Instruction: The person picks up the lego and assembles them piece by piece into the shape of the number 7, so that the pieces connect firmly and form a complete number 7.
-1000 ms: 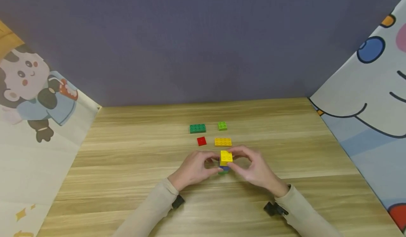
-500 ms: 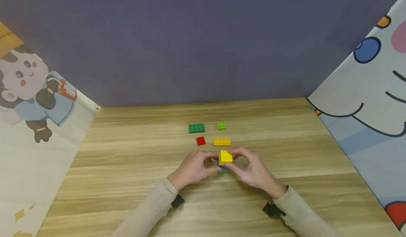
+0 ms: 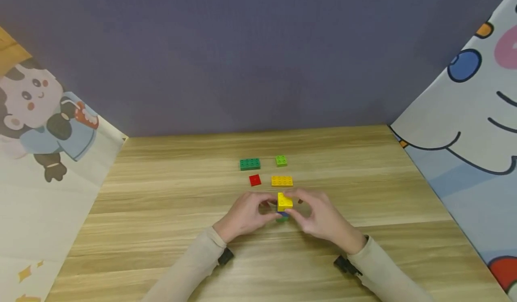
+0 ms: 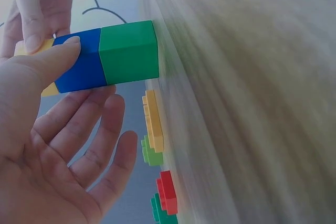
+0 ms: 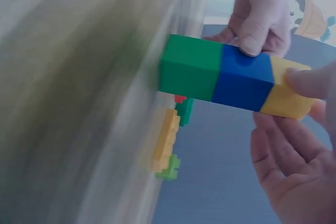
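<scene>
A stack of three bricks stands upright on the table, with a green brick (image 4: 129, 52) at the bottom, a blue brick (image 5: 243, 78) in the middle and a yellow brick (image 3: 284, 202) on top. My left hand (image 3: 248, 216) pinches the blue brick between thumb and fingers. From the other side my right hand (image 3: 324, 219) pinches the yellow brick, its thumb on the near face. The yellow brick meets the blue one in the right wrist view. My fingers hide part of the yellow brick's studs in the head view.
Behind the stack lie a flat yellow brick (image 3: 282, 181), a small red piece (image 3: 255, 180), a long dark green brick (image 3: 250, 164) and a small light green brick (image 3: 281, 160). A grey wall (image 3: 258, 59) rises beyond the table (image 3: 169, 172), with patterned panels at both sides.
My right fingers have shifted slightly left over the yellow brick and cover more of its top. My left hand keeps its grip. The whole head view has shifted slightly.
</scene>
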{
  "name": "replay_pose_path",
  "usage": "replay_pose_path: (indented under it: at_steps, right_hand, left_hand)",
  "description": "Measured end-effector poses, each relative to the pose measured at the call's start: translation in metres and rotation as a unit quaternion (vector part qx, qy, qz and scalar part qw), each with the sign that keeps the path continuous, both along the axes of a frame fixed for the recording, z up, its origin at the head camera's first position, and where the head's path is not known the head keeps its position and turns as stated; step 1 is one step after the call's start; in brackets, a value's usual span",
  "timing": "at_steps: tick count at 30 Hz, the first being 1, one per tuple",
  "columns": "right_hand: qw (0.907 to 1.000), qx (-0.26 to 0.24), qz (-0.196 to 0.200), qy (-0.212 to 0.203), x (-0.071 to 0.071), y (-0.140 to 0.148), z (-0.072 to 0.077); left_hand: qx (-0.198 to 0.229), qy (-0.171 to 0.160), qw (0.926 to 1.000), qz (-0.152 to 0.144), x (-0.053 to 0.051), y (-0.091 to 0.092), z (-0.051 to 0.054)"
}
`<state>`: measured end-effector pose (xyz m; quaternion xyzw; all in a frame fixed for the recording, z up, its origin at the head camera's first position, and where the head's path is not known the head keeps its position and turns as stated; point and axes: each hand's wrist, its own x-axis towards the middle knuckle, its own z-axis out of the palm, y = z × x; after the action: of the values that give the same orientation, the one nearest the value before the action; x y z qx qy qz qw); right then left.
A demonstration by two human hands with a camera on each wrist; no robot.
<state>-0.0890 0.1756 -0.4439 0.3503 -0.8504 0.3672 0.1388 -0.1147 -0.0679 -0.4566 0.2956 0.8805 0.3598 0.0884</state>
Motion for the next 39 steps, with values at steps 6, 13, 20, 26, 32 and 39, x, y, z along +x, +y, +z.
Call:
replay_pose_path:
  at_steps: [6, 13, 20, 26, 32, 39]
  right_hand:
    - [0.9997, -0.003, -0.007, -0.024, 0.001, 0.000, 0.001]
    - [0.9976, -0.017, -0.020, -0.064, 0.001, 0.000, -0.001]
    - [0.9963, -0.034, -0.017, -0.077, 0.000, 0.000, -0.004]
    - [0.9960, -0.044, -0.011, -0.076, 0.000, 0.001, -0.008]
    - [0.9955, -0.052, -0.006, -0.080, -0.001, 0.002, -0.012]
    - [0.9951, -0.059, 0.001, -0.079, -0.002, 0.001, -0.014]
  left_hand:
    - [0.002, 0.002, 1.0000, -0.002, 0.000, 0.000, 0.000]
    - [0.002, -0.001, 1.0000, 0.002, 0.000, -0.001, -0.001]
    - [-0.014, 0.016, 0.9998, 0.000, 0.001, -0.001, -0.001]
    - [-0.029, 0.048, 0.9982, -0.018, 0.002, 0.001, 0.004]
    - [-0.029, 0.040, 0.9987, -0.010, 0.005, -0.002, 0.012]
    - [0.020, 0.041, 0.9988, 0.016, 0.011, -0.006, 0.033]
